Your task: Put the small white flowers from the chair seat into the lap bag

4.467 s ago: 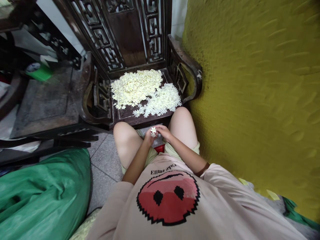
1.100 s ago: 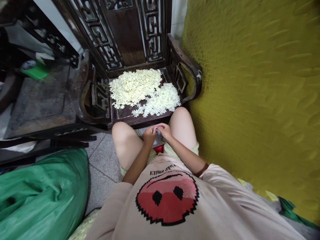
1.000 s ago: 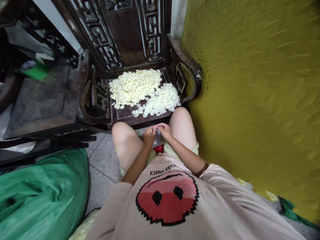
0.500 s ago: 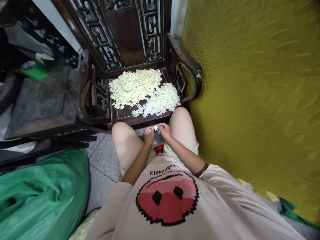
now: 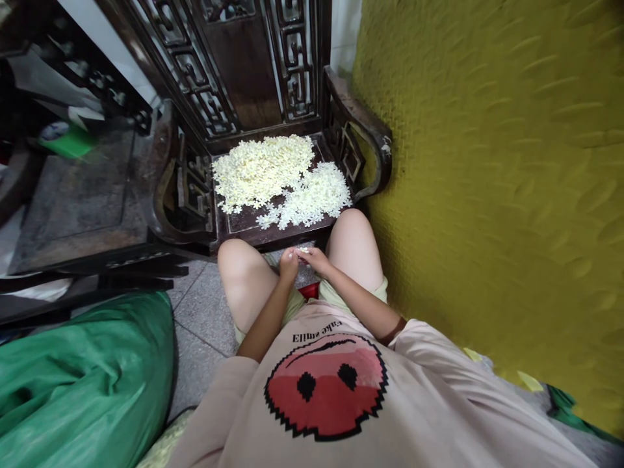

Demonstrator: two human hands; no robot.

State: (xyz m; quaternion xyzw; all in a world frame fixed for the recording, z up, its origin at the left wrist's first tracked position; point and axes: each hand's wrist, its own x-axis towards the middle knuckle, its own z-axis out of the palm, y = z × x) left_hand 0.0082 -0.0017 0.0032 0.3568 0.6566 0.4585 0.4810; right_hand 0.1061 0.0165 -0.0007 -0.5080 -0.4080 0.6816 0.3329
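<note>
Between my knees both hands meet, fingertips touching or nearly so. My right hand (image 5: 316,260) pinches a small white flower (image 5: 304,249), which shows at the tips of its fingers. Closed beside it is my left hand (image 5: 288,264), its thumb and fingers pressed together; what they hold, if anything, is too small to make out. Just beyond, on the dark wooden chair seat (image 5: 238,223), lie two piles of loose flowers: a larger cream pile (image 5: 263,169) at the back left and a smaller, whiter pile (image 5: 319,195) at the front right.
Curved armrests (image 5: 383,153) flank the seat, with a carved backrest (image 5: 253,78) behind. A yellow textured mat (image 5: 487,195) stands along the right. To the left are a second wooden seat (image 5: 88,195) bearing a green container (image 5: 73,142) and a large green bag (image 5: 97,370).
My right hand has moved slightly left, closing the gap to my left hand. The flower now lies flatter over the fingertips and shows less. The piles look the same.
</note>
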